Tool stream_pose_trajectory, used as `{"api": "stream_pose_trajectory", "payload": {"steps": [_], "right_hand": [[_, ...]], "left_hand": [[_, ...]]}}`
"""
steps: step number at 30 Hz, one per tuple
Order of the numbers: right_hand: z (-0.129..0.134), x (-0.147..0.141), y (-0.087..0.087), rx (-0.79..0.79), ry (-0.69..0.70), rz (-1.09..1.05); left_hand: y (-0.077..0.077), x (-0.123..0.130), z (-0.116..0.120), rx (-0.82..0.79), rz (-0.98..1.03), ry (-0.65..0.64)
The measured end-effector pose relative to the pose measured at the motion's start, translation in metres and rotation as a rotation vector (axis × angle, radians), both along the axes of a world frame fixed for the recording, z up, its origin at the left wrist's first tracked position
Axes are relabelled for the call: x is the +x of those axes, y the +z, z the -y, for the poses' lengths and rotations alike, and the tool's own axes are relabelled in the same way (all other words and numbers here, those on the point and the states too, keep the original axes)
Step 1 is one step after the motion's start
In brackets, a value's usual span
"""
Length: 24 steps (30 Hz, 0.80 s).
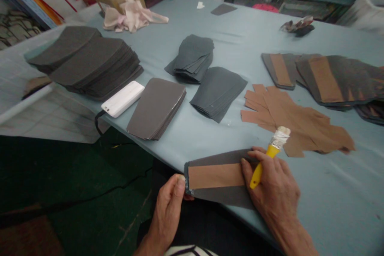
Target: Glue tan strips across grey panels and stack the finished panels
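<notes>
brush handle (257, 170), yellow, its bristle end bound in a pale wrap, sits closed inside my right hand (271, 180), and the same fingers press down on the dark grey sheet (223, 199) lying at the table edge. my left hand (166, 208) pinches that sheet's near end in a narrow grip, thumb on top. a tan strip (216, 176) lies along the sheet, which looks thin, light and easy to bend, so i'd take it by the edges, off the strip. just beyond, loose tan cut pieces (288, 120) lie on the blue-grey table cover (336, 192); further off sit stacks of dark sheets (93, 64) and a white power bank (123, 98).
</notes>
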State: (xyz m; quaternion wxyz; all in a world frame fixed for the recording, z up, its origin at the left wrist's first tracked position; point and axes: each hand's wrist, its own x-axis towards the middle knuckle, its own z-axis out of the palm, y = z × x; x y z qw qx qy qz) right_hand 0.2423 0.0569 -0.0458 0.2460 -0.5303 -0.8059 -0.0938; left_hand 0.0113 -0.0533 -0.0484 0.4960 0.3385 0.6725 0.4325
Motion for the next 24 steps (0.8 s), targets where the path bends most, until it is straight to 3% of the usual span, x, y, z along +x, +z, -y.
{"api": "stream_pose_trajectory", "payload": {"steps": [5, 12, 18, 24], "right_hand": [[0.002, -0.002, 0.000, -0.013, 0.044, -0.048], [0.013, -0.010, 0.002, -0.080, 0.230, -0.134], [0.015, -0.017, 0.002, -0.074, 0.308, -0.169], [0.017, -0.025, 0.000, -0.089, 0.327, -0.260]], "left_hand": [[0.004, -0.002, -0.001, -0.024, 0.055, -0.019], [0.015, -0.018, 0.005, -0.143, 0.260, -0.037], [0.033, -0.045, -0.021, -0.199, 0.084, -0.424], [0.063, -0.042, -0.050, -0.216, -0.097, -0.694]]}}
